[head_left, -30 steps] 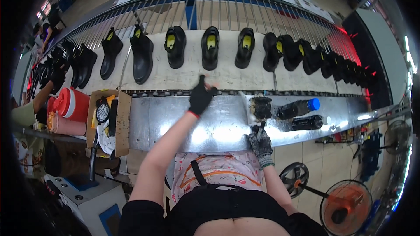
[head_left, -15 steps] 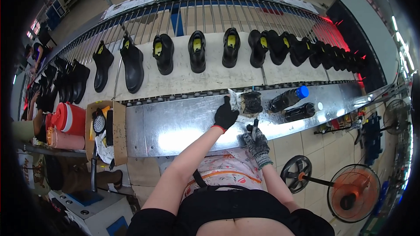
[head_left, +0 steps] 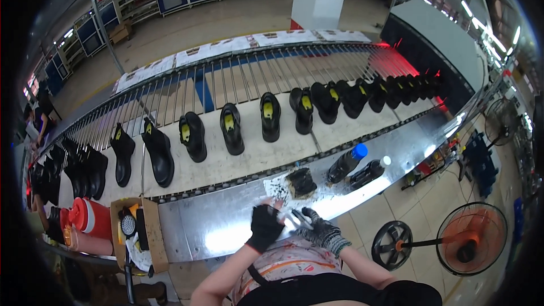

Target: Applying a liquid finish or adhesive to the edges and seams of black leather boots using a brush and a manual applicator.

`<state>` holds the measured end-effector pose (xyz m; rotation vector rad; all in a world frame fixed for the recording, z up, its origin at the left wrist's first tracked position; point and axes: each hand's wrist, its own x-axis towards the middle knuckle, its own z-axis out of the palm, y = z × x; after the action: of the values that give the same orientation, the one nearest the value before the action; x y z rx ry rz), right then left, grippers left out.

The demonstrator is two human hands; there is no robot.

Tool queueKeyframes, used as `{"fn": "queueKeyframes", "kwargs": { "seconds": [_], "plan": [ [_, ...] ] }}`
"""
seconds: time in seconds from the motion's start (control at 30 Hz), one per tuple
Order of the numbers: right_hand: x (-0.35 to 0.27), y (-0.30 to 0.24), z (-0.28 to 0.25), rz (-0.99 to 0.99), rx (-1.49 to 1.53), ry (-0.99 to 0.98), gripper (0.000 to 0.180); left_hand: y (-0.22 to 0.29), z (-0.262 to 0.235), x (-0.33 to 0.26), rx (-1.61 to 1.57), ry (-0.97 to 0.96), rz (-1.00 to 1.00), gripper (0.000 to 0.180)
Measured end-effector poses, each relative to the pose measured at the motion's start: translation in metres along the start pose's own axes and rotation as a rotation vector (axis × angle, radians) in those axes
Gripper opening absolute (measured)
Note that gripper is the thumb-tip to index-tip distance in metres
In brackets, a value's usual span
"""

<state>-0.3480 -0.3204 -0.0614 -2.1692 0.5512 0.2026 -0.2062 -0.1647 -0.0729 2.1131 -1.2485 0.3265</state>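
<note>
My left hand [head_left: 266, 228], in a black glove with bare fingertips, is closed at the near edge of the metal work ledge [head_left: 187, 232]. Just right of it is my right hand [head_left: 321, 231] in a grey knit glove, its fingers bent. Between the two hands lies a crumpled white cloth [head_left: 293, 220], blurred, with my left fingers at its edge. What sits inside my right fingers is partly hidden. Beyond the hands, a dark, stained square pad [head_left: 301, 182] rests on a smeared patch of the ledge.
Two dark bottles stand right of the pad, one with a blue cap [head_left: 359, 151], one with a white cap [head_left: 386, 161]. Black boots [head_left: 232, 130] line the conveyor [head_left: 215, 178] behind. A cardboard box [head_left: 153, 232] and red jug [head_left: 93, 215] are left, a fan [head_left: 464, 238] right.
The view has tilted up and turned. My left hand has drawn back from beside the pad with the white cloth, meeting my right hand. The slim dark-tipped tool in my right hand no longer shows clearly.
</note>
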Motion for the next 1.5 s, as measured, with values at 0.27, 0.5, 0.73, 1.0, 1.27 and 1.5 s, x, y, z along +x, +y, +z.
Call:
{"fn": "queueKeyframes", "kwargs": {
  "seconds": [0.27, 0.5, 0.73, 1.0, 1.27, 1.5],
  "plan": [
    [0.005, -0.080, -0.087, 0.024, 0.176, -0.338, 0.058, 0.017, -0.046, 0.041, 0.031, -0.258, 0.356, 0.027],
    [-0.012, -0.149, -0.153, -0.558, -0.643, -0.262, 0.030, 0.053, -0.128, 0.074, -0.146, -0.727, -0.057, 0.035],
    [-0.038, -0.181, -0.175, -1.167, -0.768, -0.233, 0.037, 0.066, -0.208, 0.074, -0.845, -1.166, -0.481, 0.073],
    [-0.059, -0.270, -0.182, -1.083, -1.105, -0.129, 0.033, 0.075, -0.246, 0.078, -0.656, -0.920, -0.476, 0.060],
    [-0.077, -0.254, -0.180, -1.117, -0.845, -0.194, 0.026, 0.067, -0.260, 0.063, -0.496, -0.933, -0.158, 0.056],
    [-0.047, -0.259, -0.193, -1.016, -0.942, -0.016, 0.035, 0.048, -0.228, 0.081, -0.217, -0.512, 0.039, 0.036]
  ]
}}
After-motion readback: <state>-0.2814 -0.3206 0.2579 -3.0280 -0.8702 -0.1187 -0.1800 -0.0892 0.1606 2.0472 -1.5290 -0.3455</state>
